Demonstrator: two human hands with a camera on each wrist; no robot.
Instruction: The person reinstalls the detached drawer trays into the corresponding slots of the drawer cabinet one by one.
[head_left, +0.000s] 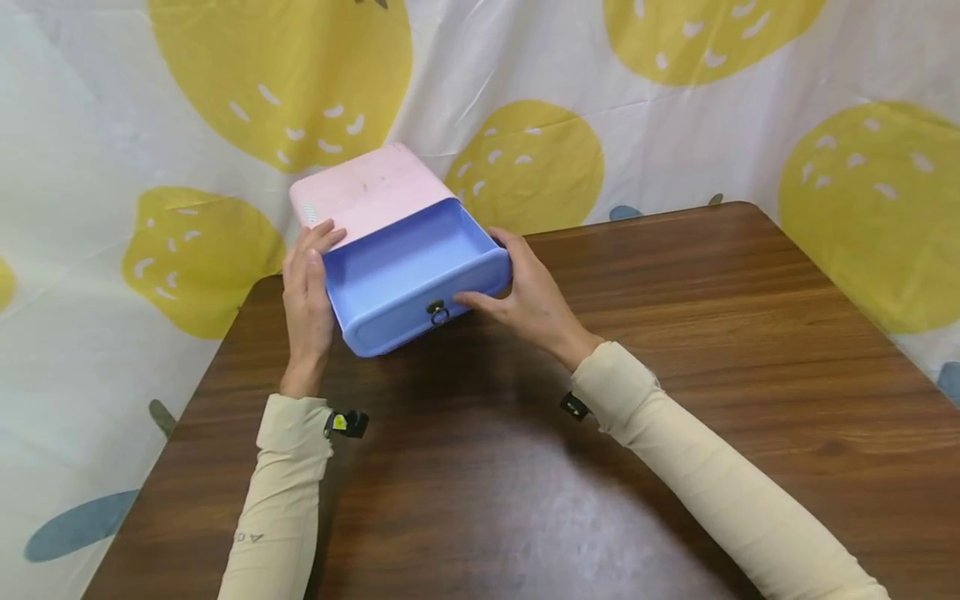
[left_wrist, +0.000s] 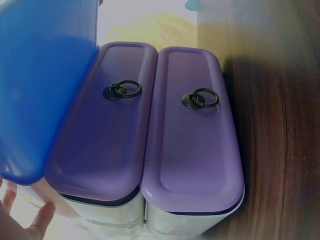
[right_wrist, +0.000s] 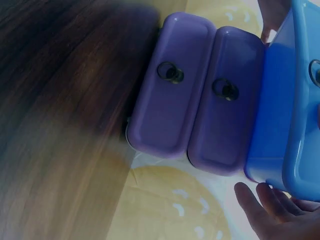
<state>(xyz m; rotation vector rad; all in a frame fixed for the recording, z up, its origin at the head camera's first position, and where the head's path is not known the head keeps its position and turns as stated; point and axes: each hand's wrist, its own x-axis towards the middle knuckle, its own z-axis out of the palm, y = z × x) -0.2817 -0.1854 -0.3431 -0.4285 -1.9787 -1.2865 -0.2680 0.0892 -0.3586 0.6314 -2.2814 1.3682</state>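
Note:
A small drawer cabinet with a pink top (head_left: 367, 187) stands at the table's far side. Its blue top drawer (head_left: 390, 319) is pulled well out, and nothing shows inside it. A dark ring pull (head_left: 438, 313) hangs on the drawer front. My right hand (head_left: 536, 304) holds the drawer's right front corner, thumb on the front beside the ring and fingers along the side. My left hand (head_left: 306, 296) rests against the cabinet's left side, fingertips at the pink top's edge. Two purple drawers (left_wrist: 107, 140) below stay closed, each with a ring pull, in both wrist views.
The cabinet stands on a brown wood-grain table (head_left: 675, 433). Behind and at both sides hangs a white cloth (head_left: 517, 50) with large yellow fruit prints. The table's far right corner (head_left: 738, 212) meets that cloth.

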